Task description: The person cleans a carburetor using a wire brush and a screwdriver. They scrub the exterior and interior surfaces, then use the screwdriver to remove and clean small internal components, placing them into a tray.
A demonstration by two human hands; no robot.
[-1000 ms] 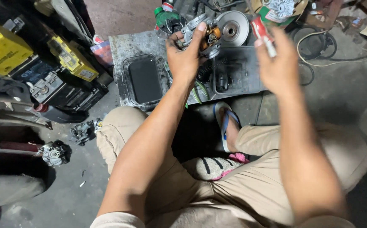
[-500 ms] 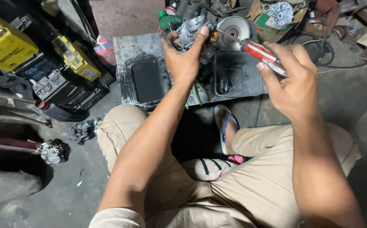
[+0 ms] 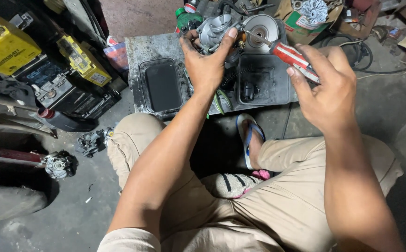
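My left hand [image 3: 206, 63] grips a grey metal carburettor [image 3: 213, 29], held above a low grey work board [image 3: 140, 51]. My right hand [image 3: 326, 88] holds a screwdriver with a red and white handle [image 3: 292, 57]. Its thin shaft points left, and the tip touches the right side of the carburettor. Both hands hover over two shallow trays on the board.
A black tray of dark liquid [image 3: 162, 85] and a grey tray [image 3: 264, 79] holding small parts sit on the board. Yellow batteries [image 3: 4, 44] stand at left. A round metal part [image 3: 263, 27] lies behind. Another carburettor [image 3: 90, 142] rests on the floor. My sandalled foot [image 3: 249, 137] is below the board.
My right hand has swung down and leftwards, bringing the screwdriver tip to the carburettor. The left hand keeps its hold, barely shifted.
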